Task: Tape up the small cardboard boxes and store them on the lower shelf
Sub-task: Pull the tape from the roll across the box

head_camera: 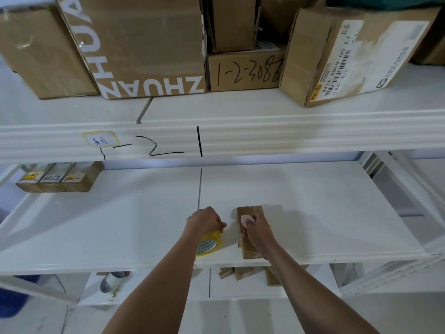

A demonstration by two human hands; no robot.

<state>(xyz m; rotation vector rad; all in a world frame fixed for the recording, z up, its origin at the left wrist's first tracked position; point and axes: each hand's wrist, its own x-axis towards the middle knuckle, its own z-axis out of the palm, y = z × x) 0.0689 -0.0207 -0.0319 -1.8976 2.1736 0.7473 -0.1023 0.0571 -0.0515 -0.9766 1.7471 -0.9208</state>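
A small box [250, 233] lies on the white shelf [337, 213], near its front edge. The right hand [258, 233] holds it, with a pink thing [247, 220] in the fingers. Just beside, the left hand [204, 221] grips a yellow tape roll [209, 244]. Three small boxes [60, 177] stand far left.

I see a small brown cardboard box [250, 233] lying flat near the front edge of the white shelf [325, 213], a yellow tape roll [210, 244] (on edge) just left.
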